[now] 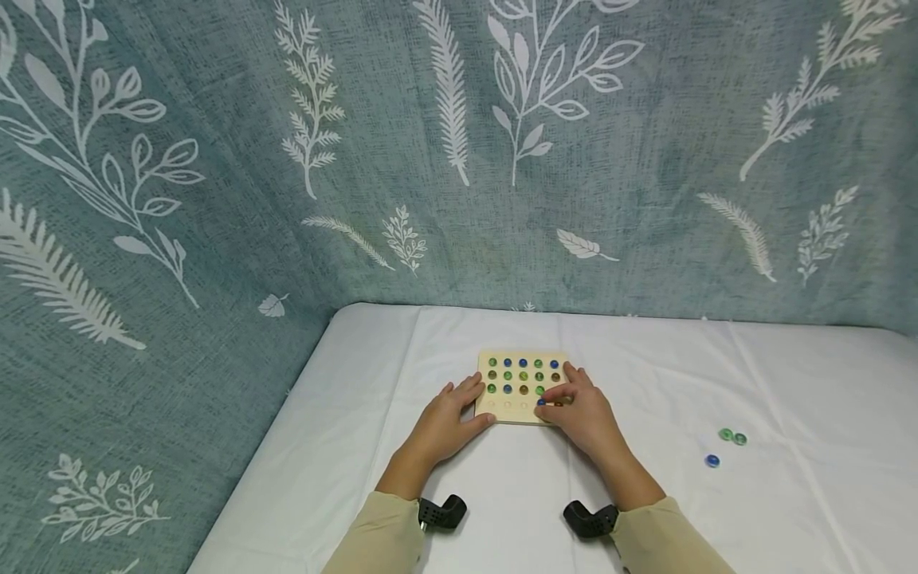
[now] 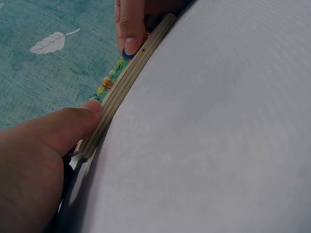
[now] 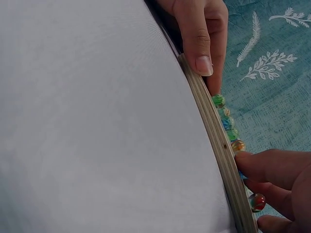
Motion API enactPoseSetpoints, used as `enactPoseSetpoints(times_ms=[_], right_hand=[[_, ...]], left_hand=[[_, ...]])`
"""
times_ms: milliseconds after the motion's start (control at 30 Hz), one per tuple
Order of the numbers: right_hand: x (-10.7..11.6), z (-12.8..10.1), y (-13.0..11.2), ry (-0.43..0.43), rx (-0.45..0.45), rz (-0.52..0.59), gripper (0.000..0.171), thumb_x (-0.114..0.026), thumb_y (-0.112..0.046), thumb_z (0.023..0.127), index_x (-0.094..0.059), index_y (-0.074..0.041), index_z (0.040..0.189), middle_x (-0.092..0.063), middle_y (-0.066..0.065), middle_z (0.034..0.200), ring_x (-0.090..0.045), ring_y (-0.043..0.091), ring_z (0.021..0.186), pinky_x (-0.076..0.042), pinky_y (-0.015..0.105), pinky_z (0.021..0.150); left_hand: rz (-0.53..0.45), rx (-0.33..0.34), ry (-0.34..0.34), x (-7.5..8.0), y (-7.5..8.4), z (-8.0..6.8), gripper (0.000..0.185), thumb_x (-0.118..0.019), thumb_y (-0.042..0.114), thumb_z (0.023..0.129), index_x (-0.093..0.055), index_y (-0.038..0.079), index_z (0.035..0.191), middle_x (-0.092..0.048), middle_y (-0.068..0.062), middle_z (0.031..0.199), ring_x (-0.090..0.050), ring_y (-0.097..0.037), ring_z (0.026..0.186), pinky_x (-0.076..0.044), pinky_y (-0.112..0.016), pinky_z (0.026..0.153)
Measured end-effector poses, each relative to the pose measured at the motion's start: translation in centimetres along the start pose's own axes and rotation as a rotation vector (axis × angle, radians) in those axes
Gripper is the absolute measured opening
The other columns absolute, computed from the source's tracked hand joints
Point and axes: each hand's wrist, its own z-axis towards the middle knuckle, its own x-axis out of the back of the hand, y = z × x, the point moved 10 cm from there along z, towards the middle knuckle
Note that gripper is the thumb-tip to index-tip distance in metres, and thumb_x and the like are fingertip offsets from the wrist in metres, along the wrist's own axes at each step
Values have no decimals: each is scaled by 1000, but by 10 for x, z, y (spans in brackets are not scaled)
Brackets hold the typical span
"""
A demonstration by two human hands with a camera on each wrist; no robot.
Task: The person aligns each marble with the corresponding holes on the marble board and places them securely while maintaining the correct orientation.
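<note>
A pale wooden board (image 1: 515,412) lies on the white cloth, with rows of green, blue and amber glass marbles in its hollows. My left hand (image 1: 443,426) rests at its left side, fingers along the left edge and thumb on the front left corner. Between thumb and index finger, my right hand (image 1: 584,414) pinches a blue marble (image 1: 541,402) right at the front row. To the right of that pinch, a reddish marble (image 3: 257,202) sits in the same row, partly covered by the hand. Three hollows on the front row's left hold no marble.
Two green marbles (image 1: 733,437) lie close together on the white cloth (image 1: 645,359) to the right. A blue marble (image 1: 712,461) lies just in front of them. Behind the table hangs a blue-green curtain (image 1: 645,199) with white leaf patterns.
</note>
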Motion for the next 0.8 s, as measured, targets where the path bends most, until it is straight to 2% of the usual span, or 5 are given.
enactPoseSetpoints(times_ms=[500,700,800], right_hand=[[3,-1,-1,-25,-9,32,27,-80,-25,80,-76,-6,99,-22,10,163,-6,33,153,-10,62,122],[11,-4,-1,-64,-30,107,36,-79,-28,83,-74,-4,109,-26,8,162,-7,30,153,-9,57,123],[22,-4,-2,-62,-24,103,41,-78,-29,84,-71,-3,116,-30,9,161,-12,32,153,-12,57,123]], left_hand=[[5,3,-2,-1,-1,1,64,-67,46,91,-50,18,146,-36,8,157,-32,-19,147,-26,-48,122],[6,-2,-7,-2,-2,2,64,-66,45,92,-50,18,146,-36,8,157,-32,-18,147,-25,-47,123],[4,-8,-6,-1,-2,2,64,-66,45,92,-49,17,146,-36,8,157,-32,-17,147,-25,-46,123]])
